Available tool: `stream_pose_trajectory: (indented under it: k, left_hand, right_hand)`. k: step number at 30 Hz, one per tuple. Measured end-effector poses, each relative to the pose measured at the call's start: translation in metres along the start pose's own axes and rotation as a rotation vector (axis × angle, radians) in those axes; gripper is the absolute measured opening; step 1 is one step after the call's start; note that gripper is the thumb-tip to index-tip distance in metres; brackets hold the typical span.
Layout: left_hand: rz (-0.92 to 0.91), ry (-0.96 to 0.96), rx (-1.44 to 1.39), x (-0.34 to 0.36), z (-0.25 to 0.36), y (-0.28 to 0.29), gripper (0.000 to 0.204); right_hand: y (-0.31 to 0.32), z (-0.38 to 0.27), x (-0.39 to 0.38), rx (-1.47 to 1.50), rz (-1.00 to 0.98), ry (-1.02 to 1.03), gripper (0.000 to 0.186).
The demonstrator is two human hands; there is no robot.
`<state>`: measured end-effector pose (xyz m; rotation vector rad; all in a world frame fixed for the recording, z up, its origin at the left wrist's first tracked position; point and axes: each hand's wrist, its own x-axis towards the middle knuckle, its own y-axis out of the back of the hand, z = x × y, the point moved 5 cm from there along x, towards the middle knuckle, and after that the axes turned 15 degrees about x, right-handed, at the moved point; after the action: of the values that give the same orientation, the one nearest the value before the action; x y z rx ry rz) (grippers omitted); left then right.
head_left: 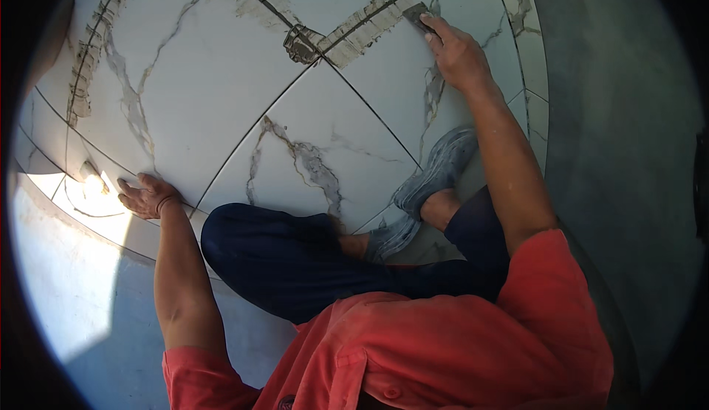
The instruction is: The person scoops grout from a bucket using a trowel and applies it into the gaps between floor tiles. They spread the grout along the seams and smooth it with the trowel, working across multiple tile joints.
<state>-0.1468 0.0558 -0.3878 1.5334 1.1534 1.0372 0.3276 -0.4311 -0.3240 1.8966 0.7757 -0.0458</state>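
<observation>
At the left edge of the head view, a band of grey grout [87, 56] is seen spread along a curved joint of the white marble-pattern tiled floor [214, 78]. Lower down, the left hand [148, 196] is laid open and flat on a tile, fingers spread, gripping nothing, just beside a sunlit patch. At centre, crossed legs in dark blue trousers [295, 262] and a grey shoe [436, 170] are rested on the tiles, below a red shirt [458, 343]. A second grout band [362, 30] is laid along a diagonal joint at upper centre. At its right end, the right hand [454, 52] is pressed onto a small dark grout float [415, 11], with the fingers closed over it. Bare grey flooring [620, 152] is seen at far right.
</observation>
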Motion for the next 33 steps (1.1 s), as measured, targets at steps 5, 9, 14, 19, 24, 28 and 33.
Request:
stream_pose_trajectory:
  k: [5,9,14,19,24,28,33]
  left_hand:
    - [-0.031,0.046,0.001,-0.002,0.006,0.002,0.075]
    - [0.009,-0.011,-0.013,0.003,0.0,-0.003,0.076]
    - [-0.044,0.059,0.01,-0.001,0.003,0.0,0.074]
    - [-0.004,-0.013,-0.022,0.001,0.004,-0.004,0.075]
    - [-0.024,0.035,-0.011,-0.004,0.007,-0.003,0.075]
    - [0.0,-0.009,0.038,0.002,0.004,-0.005,0.073]
    - [-0.012,0.001,0.025,-0.001,0.004,-0.003,0.075]
  right_hand:
    - [0.006,-0.014,0.026,-0.004,0.032,-0.002,0.037]
    - [0.004,0.002,0.006,-0.002,-0.012,-0.03,0.036]
    - [0.017,-0.009,0.029,0.008,-0.025,-0.035,0.034]
    - [0.018,0.007,0.007,-0.034,-0.015,-0.071,0.034]
    - [0.025,0.003,0.04,-0.059,-0.027,-0.036,0.036]
    - [0.021,0.014,0.021,-0.027,-0.056,-0.086,0.036]
    - [0.029,0.004,0.033,-0.018,-0.022,-0.093,0.036]
